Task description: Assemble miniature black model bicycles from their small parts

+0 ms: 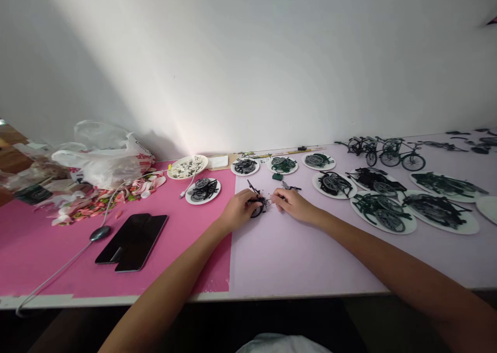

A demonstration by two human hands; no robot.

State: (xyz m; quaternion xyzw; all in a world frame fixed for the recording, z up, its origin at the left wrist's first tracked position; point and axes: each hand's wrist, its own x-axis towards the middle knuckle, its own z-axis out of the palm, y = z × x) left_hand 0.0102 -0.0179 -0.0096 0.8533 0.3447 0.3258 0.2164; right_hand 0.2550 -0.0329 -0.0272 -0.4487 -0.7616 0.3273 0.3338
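Over lilac tabletop (279, 262), hands (290, 204) curl — left (239, 208) grips bicycle (262, 206).

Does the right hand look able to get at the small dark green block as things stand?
Likely yes: the small dark green block lies just beyond the right hand on the pale lilac tabletop, and nothing visible seems to block the way.

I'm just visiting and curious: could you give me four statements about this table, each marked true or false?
1. The left hand holds a small dark model-bicycle assembly. True.
2. The glossy black flat-screened devices lie on the lilac tabletop. False: these devices lie on the pink surface.
3. The translucent white plastic bag lies left of both hands. True.
4. The upright dark green model bicycle stands left of both hands. False: that bicycle is on their right.
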